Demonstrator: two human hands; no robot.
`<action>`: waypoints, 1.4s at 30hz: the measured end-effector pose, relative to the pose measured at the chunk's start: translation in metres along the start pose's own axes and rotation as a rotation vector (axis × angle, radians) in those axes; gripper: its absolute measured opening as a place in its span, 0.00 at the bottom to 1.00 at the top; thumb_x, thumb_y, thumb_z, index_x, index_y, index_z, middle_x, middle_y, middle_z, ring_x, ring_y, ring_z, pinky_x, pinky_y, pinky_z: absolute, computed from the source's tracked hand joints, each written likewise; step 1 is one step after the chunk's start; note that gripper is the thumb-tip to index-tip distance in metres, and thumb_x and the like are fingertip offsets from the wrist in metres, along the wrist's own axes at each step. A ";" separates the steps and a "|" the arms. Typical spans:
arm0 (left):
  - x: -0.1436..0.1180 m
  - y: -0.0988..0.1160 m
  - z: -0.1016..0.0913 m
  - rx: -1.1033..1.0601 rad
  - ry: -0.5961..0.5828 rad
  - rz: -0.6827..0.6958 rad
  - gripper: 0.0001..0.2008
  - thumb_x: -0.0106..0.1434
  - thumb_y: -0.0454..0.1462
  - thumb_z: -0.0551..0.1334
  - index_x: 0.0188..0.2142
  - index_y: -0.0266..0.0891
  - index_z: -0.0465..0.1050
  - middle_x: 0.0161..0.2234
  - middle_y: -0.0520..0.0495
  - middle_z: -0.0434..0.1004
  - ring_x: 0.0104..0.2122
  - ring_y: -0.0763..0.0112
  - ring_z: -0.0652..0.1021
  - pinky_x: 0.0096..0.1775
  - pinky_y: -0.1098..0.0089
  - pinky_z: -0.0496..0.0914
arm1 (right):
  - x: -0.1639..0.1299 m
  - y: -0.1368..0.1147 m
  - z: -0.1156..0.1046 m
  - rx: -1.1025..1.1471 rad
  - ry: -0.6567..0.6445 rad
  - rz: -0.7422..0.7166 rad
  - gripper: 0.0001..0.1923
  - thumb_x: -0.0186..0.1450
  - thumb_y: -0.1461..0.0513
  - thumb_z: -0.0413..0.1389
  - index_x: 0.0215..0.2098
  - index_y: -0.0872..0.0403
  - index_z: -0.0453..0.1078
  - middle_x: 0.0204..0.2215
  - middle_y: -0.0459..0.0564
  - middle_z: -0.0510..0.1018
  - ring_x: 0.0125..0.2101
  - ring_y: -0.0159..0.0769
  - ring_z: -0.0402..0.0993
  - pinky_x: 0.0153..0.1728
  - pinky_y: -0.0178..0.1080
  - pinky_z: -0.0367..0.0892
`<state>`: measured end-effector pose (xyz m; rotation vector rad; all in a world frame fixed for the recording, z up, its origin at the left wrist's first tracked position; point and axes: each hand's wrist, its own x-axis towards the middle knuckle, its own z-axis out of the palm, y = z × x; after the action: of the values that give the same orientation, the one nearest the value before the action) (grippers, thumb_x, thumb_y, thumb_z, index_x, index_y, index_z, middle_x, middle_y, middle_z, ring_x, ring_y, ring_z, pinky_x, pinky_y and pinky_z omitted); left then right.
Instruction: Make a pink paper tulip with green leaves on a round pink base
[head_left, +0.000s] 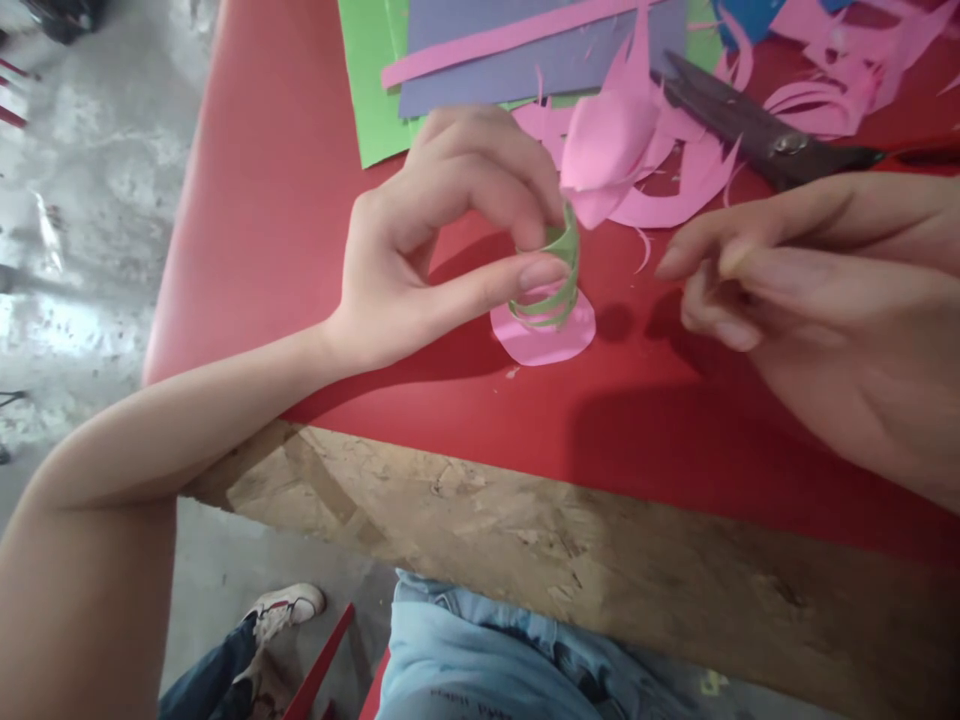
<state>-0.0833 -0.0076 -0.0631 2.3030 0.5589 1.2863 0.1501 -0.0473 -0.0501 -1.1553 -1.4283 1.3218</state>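
My left hand (pixel 442 230) pinches a coiled green paper strip (pixel 555 300) between thumb and fingers. The coil stands on a pink paper disc (pixel 547 340) lying on the red table. A pink paper flower (pixel 604 155) rises from the top of the coil, its petals curled together. To the right, my right hand (pixel 795 270) hovers over the table, apart from the coil. Its fingers are curled, thumb and forefinger close together, and whatever may be between them I cannot make out.
Scissors (pixel 780 140) lie behind my right hand among pink paper scraps (pixel 840 70). Purple paper (pixel 480 60), green sheets (pixel 375 110) and a pink strip (pixel 510 40) are at the back. A bare wood edge (pixel 450 500) runs along the front of the red table (pixel 247 200).
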 end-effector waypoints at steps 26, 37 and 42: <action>-0.001 0.005 0.003 0.054 0.072 -0.080 0.06 0.60 0.43 0.66 0.31 0.45 0.72 0.32 0.52 0.78 0.38 0.68 0.78 0.44 0.55 0.73 | 0.019 -0.017 -0.014 0.243 0.029 0.099 0.04 0.56 0.65 0.59 0.28 0.54 0.76 0.21 0.42 0.71 0.16 0.20 0.61 0.14 0.28 0.52; -0.003 0.003 0.003 0.072 0.085 -0.052 0.06 0.60 0.42 0.66 0.32 0.46 0.72 0.34 0.51 0.78 0.39 0.68 0.77 0.43 0.57 0.74 | 0.020 -0.016 -0.013 0.249 0.022 0.170 0.08 0.61 0.65 0.52 0.25 0.57 0.69 0.25 0.45 0.68 0.15 0.20 0.60 0.14 0.30 0.52; -0.003 0.002 0.002 0.068 0.082 -0.050 0.05 0.59 0.42 0.66 0.31 0.46 0.73 0.33 0.51 0.78 0.38 0.68 0.76 0.42 0.58 0.74 | 0.024 -0.026 -0.009 0.365 0.033 0.259 0.16 0.65 0.69 0.41 0.20 0.57 0.54 0.20 0.42 0.57 0.13 0.19 0.57 0.16 0.29 0.54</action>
<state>-0.0824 -0.0111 -0.0647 2.2832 0.6941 1.3627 0.1516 -0.0228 -0.0237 -1.1311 -0.9813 1.6537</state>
